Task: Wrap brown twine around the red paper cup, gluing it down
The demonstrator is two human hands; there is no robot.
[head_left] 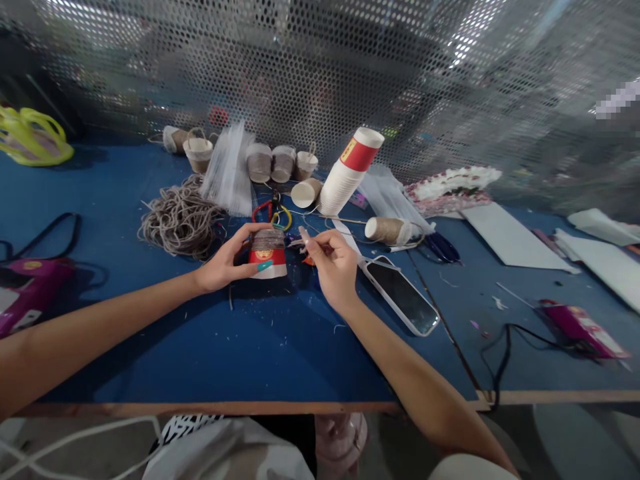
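Note:
My left hand (225, 261) is closed round a paper cup (267, 259) with a red band and a gold mark. Grey cord (269, 239) is wound about part of the cup. Just right of it, my right hand (334, 265) is closed in a pinch, with what looks like the cord's strand at the fingertips; the fingers partly hide it. A loose heap of the same cord (181, 219) lies left of the cup. Behind the cup are scissors or pliers with red and yellow handles (283, 219), partly covered.
A tall stack of paper cups (345, 175) leans behind my right hand, near several cord-wrapped cups (260, 163). A phone (403, 297) lies to the right. Purple glue guns (35, 287) rest at both sides. White sheets (515, 237) and a perforated metal screen (300, 73) stand beyond.

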